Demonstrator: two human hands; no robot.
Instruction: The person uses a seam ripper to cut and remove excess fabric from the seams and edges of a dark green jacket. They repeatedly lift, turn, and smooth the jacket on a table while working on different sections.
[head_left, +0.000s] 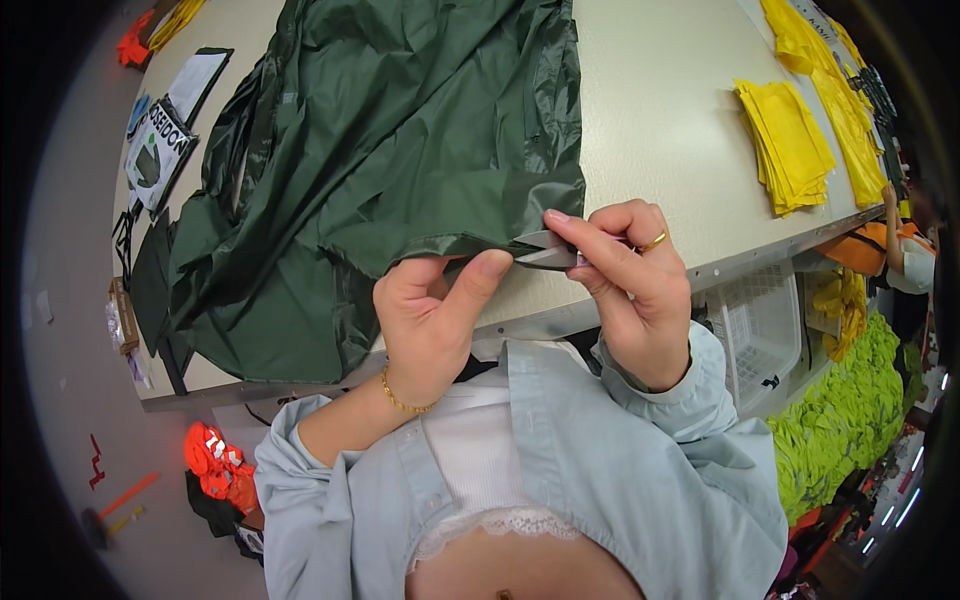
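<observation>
Green, shiny cloth is lying over the bench. The left hand is pinching its near hem, thumb pressing against fingers; the right hand is gripping scissors, fingers curling around them, blades apart at the edge. This cloth is looking light, soft and slippery; the hem is probably giving the surest hold.

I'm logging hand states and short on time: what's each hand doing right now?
Left hand: closed, pinching the edge of the dark green fabric.
Right hand: closed, holding small snips.
</observation>
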